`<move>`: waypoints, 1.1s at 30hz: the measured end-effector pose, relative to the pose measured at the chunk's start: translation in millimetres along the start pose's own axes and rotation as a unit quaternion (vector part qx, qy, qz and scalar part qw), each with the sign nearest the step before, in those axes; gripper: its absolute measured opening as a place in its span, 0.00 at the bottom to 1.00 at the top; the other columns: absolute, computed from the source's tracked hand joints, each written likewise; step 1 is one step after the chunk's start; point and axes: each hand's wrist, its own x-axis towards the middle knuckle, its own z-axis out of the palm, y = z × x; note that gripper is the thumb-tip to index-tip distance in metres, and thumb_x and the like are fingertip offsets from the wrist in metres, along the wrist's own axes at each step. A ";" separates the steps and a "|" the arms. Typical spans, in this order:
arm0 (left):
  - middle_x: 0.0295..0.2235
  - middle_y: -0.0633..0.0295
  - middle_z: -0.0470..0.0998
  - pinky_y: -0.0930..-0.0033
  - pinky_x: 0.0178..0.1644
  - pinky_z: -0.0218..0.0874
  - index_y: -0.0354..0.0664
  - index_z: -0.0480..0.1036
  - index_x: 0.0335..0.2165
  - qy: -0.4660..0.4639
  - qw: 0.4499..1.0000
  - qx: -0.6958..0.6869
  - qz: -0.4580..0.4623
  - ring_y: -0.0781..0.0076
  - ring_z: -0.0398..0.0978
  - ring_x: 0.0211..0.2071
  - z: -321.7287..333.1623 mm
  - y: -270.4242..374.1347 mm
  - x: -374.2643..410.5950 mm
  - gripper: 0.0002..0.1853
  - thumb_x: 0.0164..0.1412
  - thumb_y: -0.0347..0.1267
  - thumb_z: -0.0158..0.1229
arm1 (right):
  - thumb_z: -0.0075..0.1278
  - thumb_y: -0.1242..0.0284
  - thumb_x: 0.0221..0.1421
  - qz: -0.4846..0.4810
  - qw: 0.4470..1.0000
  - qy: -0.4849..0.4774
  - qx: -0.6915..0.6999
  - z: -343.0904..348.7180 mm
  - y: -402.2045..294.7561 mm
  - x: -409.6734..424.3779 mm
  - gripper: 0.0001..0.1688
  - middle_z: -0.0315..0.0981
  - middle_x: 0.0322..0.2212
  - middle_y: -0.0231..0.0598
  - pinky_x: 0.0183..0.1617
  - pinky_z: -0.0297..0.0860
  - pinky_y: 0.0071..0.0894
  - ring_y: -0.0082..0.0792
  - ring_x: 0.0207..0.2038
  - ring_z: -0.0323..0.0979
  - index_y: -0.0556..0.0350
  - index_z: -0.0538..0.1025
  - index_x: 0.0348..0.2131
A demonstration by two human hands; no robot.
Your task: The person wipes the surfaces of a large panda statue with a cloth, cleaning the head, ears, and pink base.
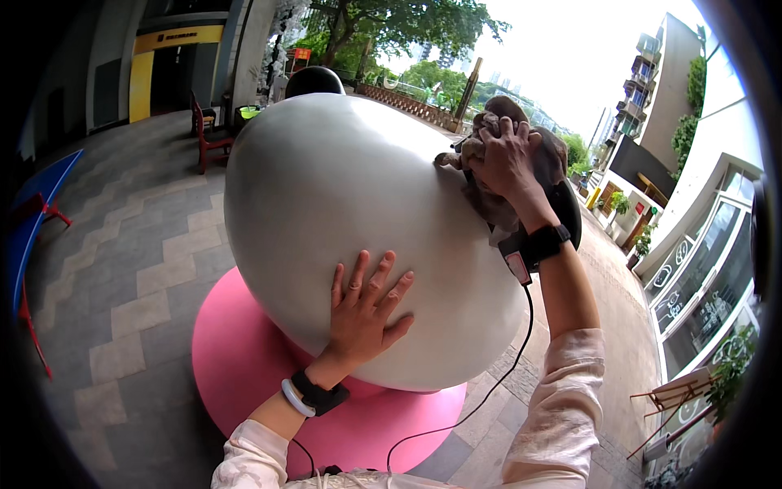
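Note:
A large, smooth white rounded sculpture (342, 183) fills the middle of the view, resting on a pink rounded base (232, 367). My left hand (366, 312) lies flat on its lower front, fingers spread. Up at the right, my right hand (507, 153) grips a bunched brown cloth (498, 205), which lies against the sculpture's upper right side and partly over a black part (565, 208). Another black rounded part (314, 80) shows behind the top. Both wrists wear black bands with cables; a pale bangle (297, 398) is also on the left wrist.
A blue table (43, 214) stands on the paving at the far left, with red chairs (211, 137) further back. A thin black cable (489, 397) hangs from my right wrist. Glass doors (702, 287), potted plants (643, 241) and a wooden stand (678, 391) are at the right.

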 end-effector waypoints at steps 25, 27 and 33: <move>0.63 0.54 0.59 0.36 0.66 0.36 0.53 0.67 0.56 0.014 1.000 -0.021 0.006 0.43 0.50 0.66 -2.5 4.6 0.5 0.28 0.57 0.46 0.54 | 0.50 0.49 0.50 0.247 0.933 0.245 -0.094 -4.5 6.0 -163.0 0.36 0.59 0.52 0.58 0.49 0.55 0.60 0.62 0.52 0.58 0.51 0.72 0.52; 0.63 0.54 0.59 0.36 0.66 0.36 0.53 0.67 0.56 0.020 1.000 -0.023 0.008 0.43 0.49 0.66 -2.1 5.2 1.6 0.29 0.57 0.46 0.54 | 0.53 0.54 0.46 0.126 0.962 0.223 -0.092 -13.9 4.0 -112.7 0.32 0.63 0.49 0.47 0.44 0.55 0.55 0.57 0.51 0.59 0.46 0.75 0.49; 0.64 0.57 0.57 0.37 0.66 0.35 0.55 0.68 0.57 0.011 0.999 -0.043 0.016 0.46 0.48 0.67 -2.1 6.4 2.5 0.29 0.58 0.48 0.54 | 0.45 0.57 0.55 -0.058 0.935 -0.158 0.312 24.0 -23.3 29.9 0.22 0.76 0.42 0.49 0.55 0.62 0.45 0.51 0.50 0.69 0.52 0.77 0.41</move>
